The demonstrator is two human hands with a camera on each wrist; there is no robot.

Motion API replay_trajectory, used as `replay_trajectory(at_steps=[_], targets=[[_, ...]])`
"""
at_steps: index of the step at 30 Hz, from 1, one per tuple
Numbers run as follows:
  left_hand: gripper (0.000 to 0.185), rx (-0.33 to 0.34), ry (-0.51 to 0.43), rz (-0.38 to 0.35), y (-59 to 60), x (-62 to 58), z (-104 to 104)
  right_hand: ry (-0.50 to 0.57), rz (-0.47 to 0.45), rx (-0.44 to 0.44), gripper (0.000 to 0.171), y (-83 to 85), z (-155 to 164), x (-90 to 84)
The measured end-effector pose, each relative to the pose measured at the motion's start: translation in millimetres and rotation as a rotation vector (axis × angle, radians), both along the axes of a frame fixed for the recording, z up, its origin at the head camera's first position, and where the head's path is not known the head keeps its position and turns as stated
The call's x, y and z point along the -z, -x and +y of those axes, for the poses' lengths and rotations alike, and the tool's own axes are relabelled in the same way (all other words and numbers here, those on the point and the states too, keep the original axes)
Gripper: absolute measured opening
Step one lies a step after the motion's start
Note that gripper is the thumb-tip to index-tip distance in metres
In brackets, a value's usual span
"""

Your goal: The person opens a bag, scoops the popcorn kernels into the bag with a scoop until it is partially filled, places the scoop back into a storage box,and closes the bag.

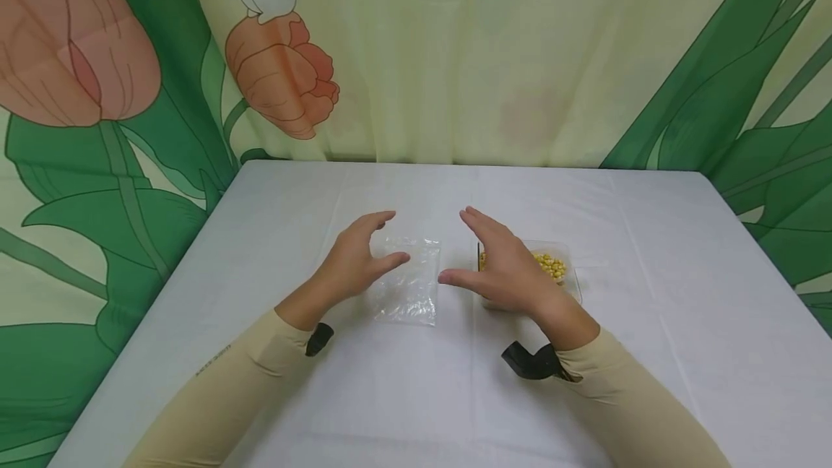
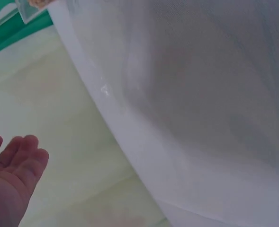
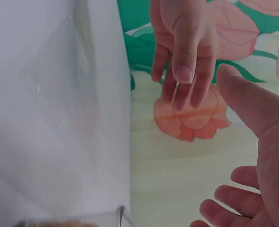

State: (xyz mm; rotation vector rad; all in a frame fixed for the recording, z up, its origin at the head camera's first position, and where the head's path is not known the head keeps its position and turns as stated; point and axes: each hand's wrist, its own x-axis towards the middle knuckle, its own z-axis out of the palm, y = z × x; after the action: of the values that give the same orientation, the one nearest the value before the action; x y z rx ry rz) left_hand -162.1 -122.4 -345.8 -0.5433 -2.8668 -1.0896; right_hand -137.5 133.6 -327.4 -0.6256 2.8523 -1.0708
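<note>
A curtain (image 1: 97, 165) printed with large salmon tulips and broad green leaves hangs behind the far and left edges of the table (image 1: 650, 352), whose smooth white cloth shows faint fold creases.

The left hand (image 1: 356, 260), in a close beige sleeve with a black strap at the wrist, hovers near the middle of the surface, on its left side. Its fingers are gently curved and spread, thumb apart from them, gripping nothing; the thumb tip lies over the left edge of the plastic bag (image 1: 409, 282).

That bag is a small, flat, clear rectangle, crinkled and glossy, lying on the cloth at the centre of the surface, between the two hands. In the right wrist view it shows as a faint see-through sheet (image 3: 63, 99) against the white.

The right hand (image 1: 503, 269) is held just right of the bag, palm turned towards the left hand, fingers straight and loosely spread, holding nothing.

Behind and partly hidden by it, towards the right of centre, sits a shallow clear plastic container (image 1: 567, 269) with rounded corners, holding small round yellow kernels (image 1: 551, 264).
</note>
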Motion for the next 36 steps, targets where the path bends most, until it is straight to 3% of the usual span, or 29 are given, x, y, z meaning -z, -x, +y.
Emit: replay_trajectory(at_steps=[16, 27, 36], targets=[[0.06, 0.174, -0.088, -0.065, 10.3, 9.8, -21, 0.132, -0.063, -0.006, 0.084, -17.9, -48, 20.4], [0.054, 0.14, -0.034, -0.141, 26.3, 20.0, -28, 0.24, -0.129, 0.106, 0.077, -17.6, -64, 41.2], [0.049, 0.095, -0.019, -0.292, 53.2, 23.6, -34, 0.209, -0.161, 0.114, 0.075, -10.8, -67, 55.2]])
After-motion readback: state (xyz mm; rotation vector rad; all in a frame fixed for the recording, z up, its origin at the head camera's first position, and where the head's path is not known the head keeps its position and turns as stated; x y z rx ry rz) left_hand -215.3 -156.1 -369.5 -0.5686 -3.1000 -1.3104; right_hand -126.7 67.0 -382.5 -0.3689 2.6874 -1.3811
